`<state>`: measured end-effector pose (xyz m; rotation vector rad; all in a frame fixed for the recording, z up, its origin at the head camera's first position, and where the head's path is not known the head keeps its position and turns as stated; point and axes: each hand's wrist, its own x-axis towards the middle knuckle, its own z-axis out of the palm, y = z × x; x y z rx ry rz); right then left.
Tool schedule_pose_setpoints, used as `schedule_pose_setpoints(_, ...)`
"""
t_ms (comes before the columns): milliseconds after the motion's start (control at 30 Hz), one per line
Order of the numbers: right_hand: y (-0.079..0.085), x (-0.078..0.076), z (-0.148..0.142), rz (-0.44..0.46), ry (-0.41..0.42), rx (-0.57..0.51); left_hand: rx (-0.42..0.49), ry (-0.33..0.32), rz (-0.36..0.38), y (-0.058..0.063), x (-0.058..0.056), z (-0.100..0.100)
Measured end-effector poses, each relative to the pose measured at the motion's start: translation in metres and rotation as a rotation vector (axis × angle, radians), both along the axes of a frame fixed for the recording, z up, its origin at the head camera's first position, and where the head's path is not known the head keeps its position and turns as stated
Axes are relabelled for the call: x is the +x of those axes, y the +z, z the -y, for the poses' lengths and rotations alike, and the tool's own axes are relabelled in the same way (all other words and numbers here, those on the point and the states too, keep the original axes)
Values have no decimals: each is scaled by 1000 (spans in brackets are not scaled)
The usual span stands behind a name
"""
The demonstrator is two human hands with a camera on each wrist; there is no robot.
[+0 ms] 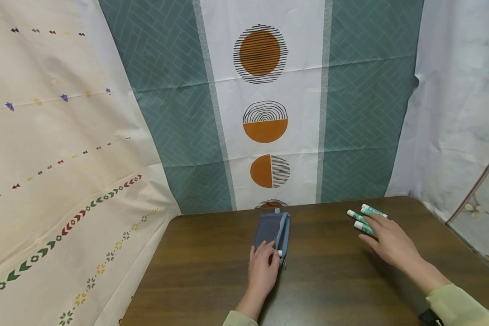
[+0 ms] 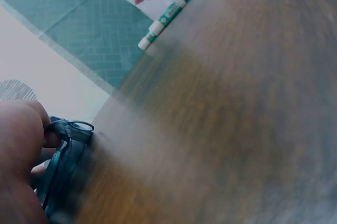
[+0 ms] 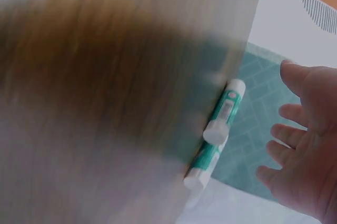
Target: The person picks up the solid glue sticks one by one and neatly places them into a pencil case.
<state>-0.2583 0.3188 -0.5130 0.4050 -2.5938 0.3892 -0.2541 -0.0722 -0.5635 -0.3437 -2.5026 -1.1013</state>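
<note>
A blue-grey zip pouch (image 1: 267, 227) lies on the table, its zipper partly undone along the right side. My left hand (image 1: 262, 269) grips the near end of the pouch, thumb by the opening and fingers over the top. Something small and white (image 1: 279, 252) shows inside that opening. To the right, my right hand (image 1: 394, 243) hovers with spread, relaxed fingers over three green and white glue sticks (image 1: 365, 227), partly covering them. In the right wrist view, its palm (image 3: 321, 140) holds nothing, and the glue sticks (image 3: 225, 111) lie close together beside the fingertips.
The dark brown wooden table (image 1: 318, 271) reaches back to a green and white patterned cloth (image 1: 358, 113). Cream cloth (image 1: 65, 181) hangs on the left and pale cloth (image 1: 460, 113) on the right. A zipper pull ring (image 2: 81, 125) sticks out at the pouch's near end.
</note>
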Motion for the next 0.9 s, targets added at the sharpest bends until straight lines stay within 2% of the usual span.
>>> schedule_pose_setpoints(467, -8, 1, -27, -22, -29, 27, -2, -1, -11, 0, 1, 1)
schedule_pose_setpoints(900, -16, 1, -39, -25, -42, 57, -4, -3, -12, 0, 1, 0)
